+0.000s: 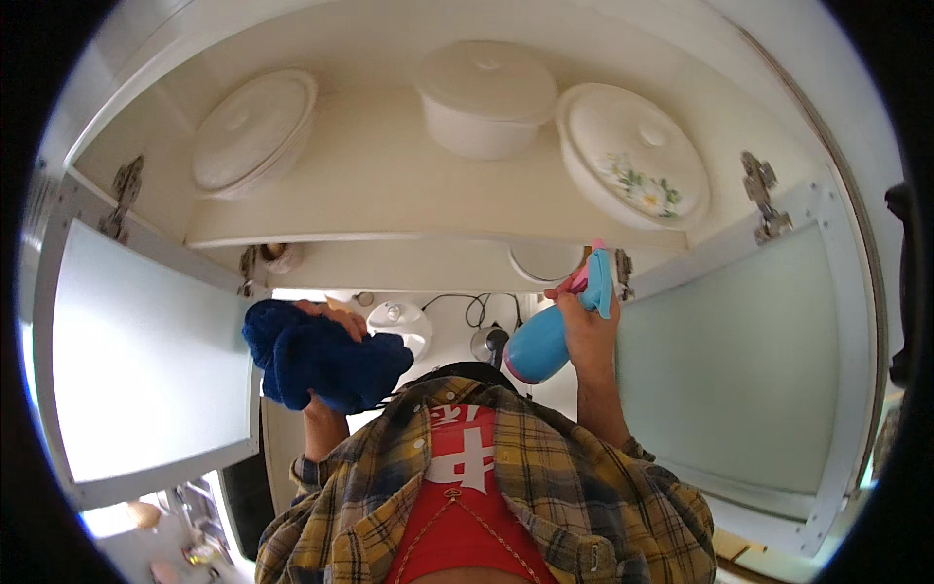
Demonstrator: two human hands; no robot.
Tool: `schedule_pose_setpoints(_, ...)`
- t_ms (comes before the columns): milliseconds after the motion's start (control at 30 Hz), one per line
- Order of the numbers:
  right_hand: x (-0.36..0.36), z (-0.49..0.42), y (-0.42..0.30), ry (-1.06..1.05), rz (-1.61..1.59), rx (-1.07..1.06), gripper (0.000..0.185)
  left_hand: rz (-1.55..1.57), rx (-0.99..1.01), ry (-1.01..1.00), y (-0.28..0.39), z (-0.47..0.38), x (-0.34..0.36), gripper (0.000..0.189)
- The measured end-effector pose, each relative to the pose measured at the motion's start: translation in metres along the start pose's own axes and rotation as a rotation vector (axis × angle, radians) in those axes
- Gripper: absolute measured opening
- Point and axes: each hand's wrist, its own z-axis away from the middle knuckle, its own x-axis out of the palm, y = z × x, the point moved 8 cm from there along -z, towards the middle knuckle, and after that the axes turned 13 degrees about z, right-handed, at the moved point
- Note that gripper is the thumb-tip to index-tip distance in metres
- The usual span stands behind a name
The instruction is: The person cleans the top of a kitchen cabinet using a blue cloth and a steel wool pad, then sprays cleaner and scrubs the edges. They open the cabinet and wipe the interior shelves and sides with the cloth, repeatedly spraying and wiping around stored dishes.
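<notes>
A bunched dark-blue cloth point(328, 363) is gripped in my left hand point(337, 319), with the fingers partly covered by its folds. My right hand point(592, 328) is wrapped around the neck of a blue spray bottle point(540, 346). The bottle's light-blue head with its pink nozzle points up toward the cabinet, while its base tilts down to the left. Both hands are held in front of an open wall cabinet, just below the edge of its upper shelf point(438, 212). Whether my finger presses the trigger cannot be seen clearly.
Three lidded casserole dishes stand on the shelf: an oval one point(252, 135), a round one point(487, 98) and a flower-patterned one point(635, 157). Frosted-glass doors hang open at left point(153, 358) and right point(730, 358). Below are a white appliance point(401, 326) and a black cord point(478, 310).
</notes>
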Motion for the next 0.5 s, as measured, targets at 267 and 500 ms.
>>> schedule_pose_setpoints(267, -0.090, -0.013, 0.015, 0.338, 0.116, 0.039, 0.026, -0.004, -0.045, 0.000, -0.013, -0.003, 0.002, 0.066)
schedule_pose_setpoints(500, -0.086, -0.017, 0.008, 0.227, 0.113, 0.030, 0.032, -0.025, -0.089, 0.029, -0.008, 0.001, -0.006, 0.064)
